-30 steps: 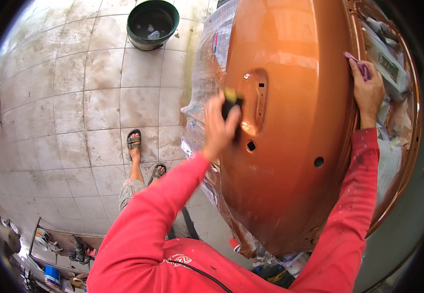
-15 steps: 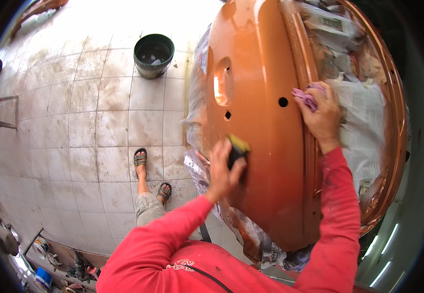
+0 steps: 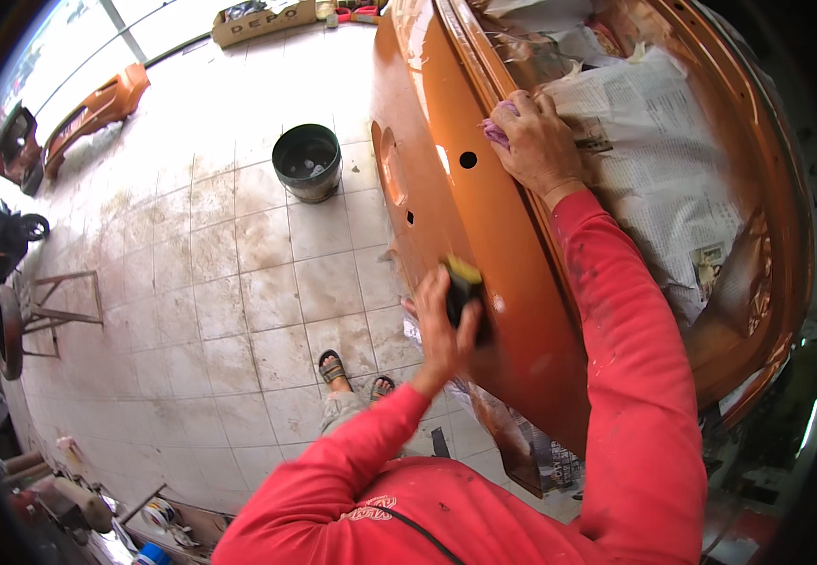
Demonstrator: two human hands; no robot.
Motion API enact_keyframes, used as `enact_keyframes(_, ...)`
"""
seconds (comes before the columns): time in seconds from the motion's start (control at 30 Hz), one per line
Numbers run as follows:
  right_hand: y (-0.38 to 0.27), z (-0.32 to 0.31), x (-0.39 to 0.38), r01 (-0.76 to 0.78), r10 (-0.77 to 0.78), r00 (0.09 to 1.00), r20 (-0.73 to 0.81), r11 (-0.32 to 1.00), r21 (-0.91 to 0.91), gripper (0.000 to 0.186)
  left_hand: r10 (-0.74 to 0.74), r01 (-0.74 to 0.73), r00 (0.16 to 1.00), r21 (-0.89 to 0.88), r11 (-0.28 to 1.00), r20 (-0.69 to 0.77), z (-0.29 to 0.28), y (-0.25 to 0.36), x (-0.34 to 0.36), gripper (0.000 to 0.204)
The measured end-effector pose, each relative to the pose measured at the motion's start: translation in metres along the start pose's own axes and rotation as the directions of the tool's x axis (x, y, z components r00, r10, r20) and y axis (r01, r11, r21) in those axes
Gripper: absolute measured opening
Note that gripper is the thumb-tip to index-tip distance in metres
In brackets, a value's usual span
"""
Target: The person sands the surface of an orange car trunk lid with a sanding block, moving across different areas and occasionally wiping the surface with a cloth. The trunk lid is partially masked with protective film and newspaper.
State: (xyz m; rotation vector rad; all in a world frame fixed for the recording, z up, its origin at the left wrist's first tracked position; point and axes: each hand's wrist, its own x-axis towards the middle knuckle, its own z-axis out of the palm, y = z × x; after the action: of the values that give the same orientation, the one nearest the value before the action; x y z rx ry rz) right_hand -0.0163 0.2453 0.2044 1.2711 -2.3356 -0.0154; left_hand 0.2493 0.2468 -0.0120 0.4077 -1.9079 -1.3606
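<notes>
Orange glossy metal car panel (image 3: 526,325) is placed right of centre, in front of the body, slanting from top edge of view toward the red-sleeved right arm (image 3: 634,330); its support is hidden. Nearest, the left grip (image 3: 441,330) is curled firmly round a small yellow-and-black hand block (image 3: 463,290), fingers bent along the near side. Block is slightly blurred and is held on the panel's lower part; contact underneath can't be seen. Surface rubbing is judged to be the step. Block is best kept flat, pressure light and even, strokes overlapped, so that no edge digs in.

A bit farther, the right grip (image 3: 535,146) is closed on a crumpled pinkish-purple cloth (image 3: 500,127), set at the raised orange rail (image 3: 488,80). Weight there is best kept low; cloth is best kept handy for wiping, so that grit isn't dragged.

Extra care is called for around the black round hole (image 3: 468,160), the dark diamond-shaped hole (image 3: 410,217) and the oblong handle recess (image 3: 392,167), where a block could catch. Printed newspaper sheeting (image 3: 648,141) beside the rail is best left unsnagged.

Beyond, a dark green round bucket (image 3: 328,186) is stood on pale square floor tiles (image 3: 267,273), well apart from the panel.
</notes>
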Motion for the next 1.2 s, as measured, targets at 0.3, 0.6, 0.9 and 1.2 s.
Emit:
enact_keyframes(0.3,-0.016,-0.012,0.012,-0.021,0.023,0.999,0.047,0.999,-0.037,0.047,-0.262,0.258,0.965,-0.159,0.953,0.001,-0.013,-0.039,0.153,0.061)
enact_keyframes(0.6,-0.017,-0.008,0.007,-0.100,0.114,0.989,0.092,0.983,-0.151,0.054,-0.016,0.015,0.999,-0.018,1.000,-0.035,0.001,0.013,-0.009,0.073)
enact_keyframes(0.9,-0.023,-0.006,0.010,-0.074,0.086,0.994,0.069,0.984,-0.159,0.049,-0.083,0.072,0.982,-0.067,0.995,-0.169,0.013,-0.037,0.083,0.060)
enact_keyframes(1.2,-0.040,-0.005,0.021,0.003,0.000,1.000,0.016,0.988,-0.155,0.049,-0.452,0.429,0.862,-0.143,0.892,-0.231,-0.004,-0.144,0.127,0.061)
